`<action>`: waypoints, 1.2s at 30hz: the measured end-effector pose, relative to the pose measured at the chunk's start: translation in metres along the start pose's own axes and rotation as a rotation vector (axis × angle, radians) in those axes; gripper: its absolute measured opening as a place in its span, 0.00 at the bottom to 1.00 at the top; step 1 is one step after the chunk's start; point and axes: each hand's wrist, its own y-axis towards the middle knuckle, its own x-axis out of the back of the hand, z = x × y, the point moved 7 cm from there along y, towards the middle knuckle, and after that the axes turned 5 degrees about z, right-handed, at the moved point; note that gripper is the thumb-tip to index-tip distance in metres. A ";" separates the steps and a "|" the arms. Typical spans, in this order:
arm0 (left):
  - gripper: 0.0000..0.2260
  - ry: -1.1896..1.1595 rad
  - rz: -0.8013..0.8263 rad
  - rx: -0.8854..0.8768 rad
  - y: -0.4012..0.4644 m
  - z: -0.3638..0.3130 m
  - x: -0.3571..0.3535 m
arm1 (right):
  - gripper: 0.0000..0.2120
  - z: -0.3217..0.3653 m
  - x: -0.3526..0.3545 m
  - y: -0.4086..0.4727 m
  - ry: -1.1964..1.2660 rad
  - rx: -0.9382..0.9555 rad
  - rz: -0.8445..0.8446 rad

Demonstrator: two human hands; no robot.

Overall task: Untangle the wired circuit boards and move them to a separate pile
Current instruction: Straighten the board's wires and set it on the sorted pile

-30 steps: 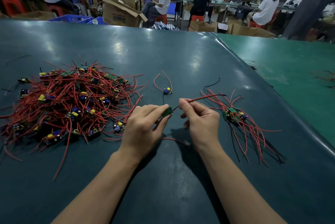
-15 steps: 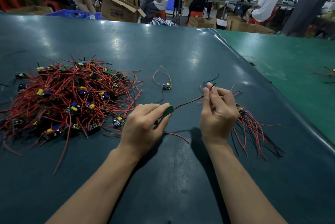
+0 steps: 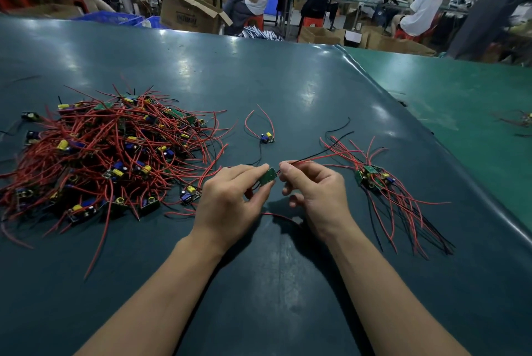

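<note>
1. Left of frame: big tangled pile (image 3: 109, 159) of wired circuit boards on the desk (image 3: 288, 82), most of the job looks undone.
2. Centre: one loose board (image 3: 267, 138) lies apart, unsorted.
3. Left hand (image 3: 230, 206) pinches a green circuit board (image 3: 267, 176) in its fingers.
4. Right hand (image 3: 313, 191) pinches that board's red wire (image 3: 322, 157) just beside it.
5. Right of frame: small sorted pile (image 3: 374, 178), few boards; this one not yet added.
</note>
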 end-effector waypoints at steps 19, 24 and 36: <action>0.09 0.047 -0.044 0.119 0.001 0.008 -0.002 | 0.09 -0.003 0.000 -0.003 -0.021 -0.066 -0.130; 0.10 0.019 -0.061 0.144 0.002 0.012 0.002 | 0.05 -0.006 -0.002 -0.002 0.008 -0.133 -0.088; 0.10 0.024 -0.047 0.108 0.001 0.007 -0.001 | 0.08 -0.003 -0.005 -0.002 -0.091 -0.128 -0.079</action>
